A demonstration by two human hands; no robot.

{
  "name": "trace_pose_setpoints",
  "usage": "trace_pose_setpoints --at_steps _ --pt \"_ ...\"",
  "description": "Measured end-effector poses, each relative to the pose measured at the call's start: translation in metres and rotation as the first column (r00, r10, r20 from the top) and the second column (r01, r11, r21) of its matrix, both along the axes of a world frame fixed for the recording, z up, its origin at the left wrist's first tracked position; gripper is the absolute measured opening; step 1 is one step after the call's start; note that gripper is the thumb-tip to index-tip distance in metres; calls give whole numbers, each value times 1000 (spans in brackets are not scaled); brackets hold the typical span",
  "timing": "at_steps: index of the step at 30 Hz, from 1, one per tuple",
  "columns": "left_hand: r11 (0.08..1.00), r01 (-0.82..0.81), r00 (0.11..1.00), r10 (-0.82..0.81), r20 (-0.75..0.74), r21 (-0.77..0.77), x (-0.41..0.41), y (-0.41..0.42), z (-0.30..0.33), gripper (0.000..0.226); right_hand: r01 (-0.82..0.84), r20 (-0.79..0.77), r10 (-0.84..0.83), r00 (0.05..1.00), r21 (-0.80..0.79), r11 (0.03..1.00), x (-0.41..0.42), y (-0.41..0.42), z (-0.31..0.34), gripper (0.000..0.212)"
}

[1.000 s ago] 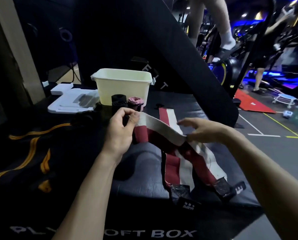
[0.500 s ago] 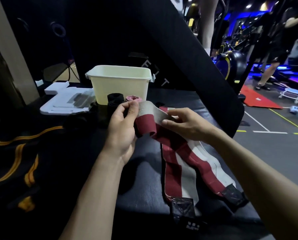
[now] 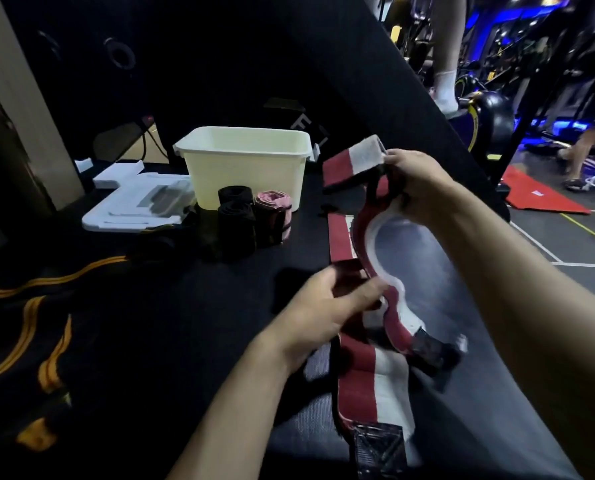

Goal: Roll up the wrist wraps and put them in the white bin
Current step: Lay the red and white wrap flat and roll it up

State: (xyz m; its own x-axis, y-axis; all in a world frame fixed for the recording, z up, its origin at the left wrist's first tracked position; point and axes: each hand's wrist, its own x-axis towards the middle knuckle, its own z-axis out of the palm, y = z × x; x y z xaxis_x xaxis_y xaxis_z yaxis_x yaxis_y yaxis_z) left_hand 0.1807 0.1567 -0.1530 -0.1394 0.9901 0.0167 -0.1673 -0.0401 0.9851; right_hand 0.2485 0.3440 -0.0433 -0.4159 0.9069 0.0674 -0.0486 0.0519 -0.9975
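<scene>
On a dark padded box (image 3: pixel 185 341), the white bin (image 3: pixel 244 168) waits beside three finished rolls (image 3: pixel 251 220). The red-and-white wrist wrap (image 3: pixel 368 237), a half-second ago bunched between close hands, is now drawn out: right hand (image 3: pixel 413 185) lifts and grips its end, left hand (image 3: pixel 330 306) pinches lower down, likely straightening it before rolling.

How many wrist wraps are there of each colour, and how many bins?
Red and white wraps, unrolled: 2, the held wrap and the lying wrap
Black rolled wraps: 2, rear roll and front roll
Pink rolled wrap: 1
White bin: 1
Total: 6
</scene>
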Motion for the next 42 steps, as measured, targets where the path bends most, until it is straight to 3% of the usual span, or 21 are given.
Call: trace_pose_setpoints --at_steps 4,12,15,18,20,22,24,26,31,34,38,42 --pt "992 -127 972 120 -203 -22 1 10 -10 7 188 135 -181 974 -35 982 -14 9 -6 21" --pt "956 -261 945 225 -236 -133 2 25 -13 22 229 194 -204 960 -116 966 -17 16 -17 18" --pt "964 -228 974 224 -39 -141 -2 20 -2 25 226 236 -197 952 -100 969 -10 35 -18 11" --pt "968 -146 960 188 206 -205 -8 10 8 26 237 221 -210 952 -104 966 -6 44 -33 19" --pt "965 -106 963 160 218 -239 -10 3 9 33 173 283 -129 950 -135 976 -3 40 -57 26" --pt "966 -96 960 154 235 -241 -7 -1 12 36 150 427 -73 901 -151 977 2 39 -86 17" --pt "972 -112 951 164 262 -205 -4 -3 14 36 188 555 -94 826 -113 976 9 40 -101 17" --pt "977 -126 943 172 285 -173 -3 -1 15 37 192 590 -110 800 -77 978 12 42 -104 20" --pt "978 -124 872 187 452 -165 -3 0 15 35 136 698 -282 659 257 957 7 47 -101 28" --pt "991 -87 834 129 536 -104 -7 -3 18 31 89 640 -239 731 259 962 9 52 -104 24" --pt "996 -70 846 89 526 -56 -11 -4 18 34 44 472 -135 871 199 979 12 54 -105 23" --pt "998 -18 854 44 518 -55 -8 -8 16 34 -11 503 -28 864 73 997 9 58 -105 69"
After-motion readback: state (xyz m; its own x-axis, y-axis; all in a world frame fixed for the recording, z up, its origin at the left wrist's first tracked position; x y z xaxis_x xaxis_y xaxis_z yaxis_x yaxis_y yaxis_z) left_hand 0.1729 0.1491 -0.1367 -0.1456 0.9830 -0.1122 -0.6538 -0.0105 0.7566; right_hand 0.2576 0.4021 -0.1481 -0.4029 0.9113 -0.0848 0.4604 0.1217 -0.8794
